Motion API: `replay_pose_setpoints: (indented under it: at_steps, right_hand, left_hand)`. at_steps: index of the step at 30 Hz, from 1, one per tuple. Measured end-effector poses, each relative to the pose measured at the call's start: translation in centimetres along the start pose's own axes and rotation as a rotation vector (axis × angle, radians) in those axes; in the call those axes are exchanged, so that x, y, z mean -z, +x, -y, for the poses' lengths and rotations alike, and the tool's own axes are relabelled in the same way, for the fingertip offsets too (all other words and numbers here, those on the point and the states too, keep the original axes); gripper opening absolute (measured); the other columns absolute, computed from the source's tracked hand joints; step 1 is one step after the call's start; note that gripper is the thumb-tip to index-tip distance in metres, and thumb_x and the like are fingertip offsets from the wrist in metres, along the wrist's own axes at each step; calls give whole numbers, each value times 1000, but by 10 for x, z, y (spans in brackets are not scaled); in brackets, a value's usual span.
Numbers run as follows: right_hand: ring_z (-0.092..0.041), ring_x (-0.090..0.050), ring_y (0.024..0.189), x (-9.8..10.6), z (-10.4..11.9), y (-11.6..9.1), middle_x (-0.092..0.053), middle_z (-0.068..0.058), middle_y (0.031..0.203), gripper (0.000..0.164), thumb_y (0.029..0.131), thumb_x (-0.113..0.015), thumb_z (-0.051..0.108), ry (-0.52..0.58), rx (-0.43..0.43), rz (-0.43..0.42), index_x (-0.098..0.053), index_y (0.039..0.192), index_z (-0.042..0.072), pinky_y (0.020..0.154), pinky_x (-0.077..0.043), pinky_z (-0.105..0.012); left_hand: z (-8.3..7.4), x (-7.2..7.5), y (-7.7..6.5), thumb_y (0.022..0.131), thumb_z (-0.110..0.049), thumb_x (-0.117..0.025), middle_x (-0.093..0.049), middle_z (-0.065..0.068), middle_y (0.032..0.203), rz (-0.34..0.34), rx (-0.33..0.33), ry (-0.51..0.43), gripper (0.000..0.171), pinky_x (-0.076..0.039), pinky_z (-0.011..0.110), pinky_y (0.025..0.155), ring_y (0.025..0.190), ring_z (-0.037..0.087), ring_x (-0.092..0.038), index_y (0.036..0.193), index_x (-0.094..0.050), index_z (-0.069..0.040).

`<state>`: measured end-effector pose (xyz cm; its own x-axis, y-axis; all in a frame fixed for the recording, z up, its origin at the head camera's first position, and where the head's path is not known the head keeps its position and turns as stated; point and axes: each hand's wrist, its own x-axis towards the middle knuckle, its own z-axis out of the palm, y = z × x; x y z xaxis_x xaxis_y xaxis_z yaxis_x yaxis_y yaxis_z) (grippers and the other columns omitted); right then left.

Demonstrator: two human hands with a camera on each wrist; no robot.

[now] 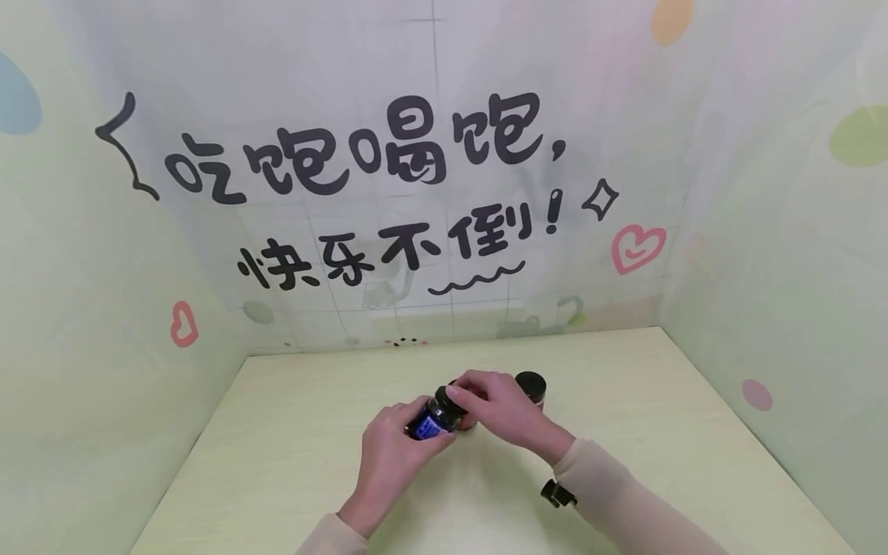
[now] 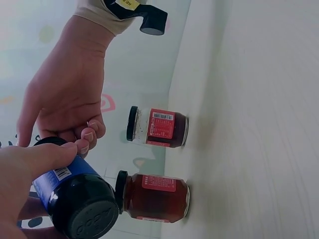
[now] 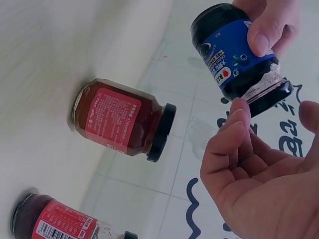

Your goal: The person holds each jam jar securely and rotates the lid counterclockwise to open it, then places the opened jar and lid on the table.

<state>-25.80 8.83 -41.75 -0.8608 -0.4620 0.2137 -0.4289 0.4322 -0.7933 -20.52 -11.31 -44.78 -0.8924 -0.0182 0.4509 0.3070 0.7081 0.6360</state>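
Note:
My left hand [image 1: 391,447] grips a blueberry jam jar [image 3: 232,57] with a blue label, holding it tilted above the table. The jar's black lid [image 3: 271,98] is on its mouth. Fingers and thumb of my right hand [image 1: 502,408] are curled about this lid. Just behind the held jar stands a full strawberry jam jar [image 3: 112,119] with a red label and black lid. Another red-labelled jar [image 2: 159,128], clear in its upper part, stands farther right, partly hidden by my right hand in the head view.
The pale wooden table [image 1: 312,462] is bounded by printed curtain-like walls [image 1: 763,254] at the back and both sides. Black writing and pink hearts cover the back wall. A black wrist device [image 1: 558,493] sits at my right sleeve.

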Motion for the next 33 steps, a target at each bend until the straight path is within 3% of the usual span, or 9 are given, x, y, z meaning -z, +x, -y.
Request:
replay_pose_setpoints:
  at_steps: [9, 20, 33]
  right_hand:
    - [-11, -58, 61, -10, 3, -3, -60, 6, 69, 45, 95, -50, 69, -102, -62, -113, -63, 91, 26, 56, -48, -31]
    - [-11, -47, 54, -22, 5, -6, -51, 8, 62, 54, 92, -43, 77, -231, -89, -244, -53, 82, 25, 51, -39, -29]
    - [-9, -46, 53, -23, -4, -9, -49, 9, 61, 48, 94, -49, 71, -161, -35, -233, -52, 81, 25, 49, -38, -26]
  left_hand:
    - [-7, 0, -3, 67, -49, -91, -65, -6, 94, 7, -34, 48, 63, -47, 32, 70, 84, 11, -55, 119, -76, -15]
    - [-12, -3, -4, 68, -49, -91, -62, -5, 91, 15, -45, 37, 60, -46, 32, 69, 82, 11, -54, 116, -76, -16]
    - [-16, -1, -6, 67, -46, -92, -63, -13, 87, 57, -25, -22, 59, -49, 24, 61, 72, 6, -57, 117, -76, -19]
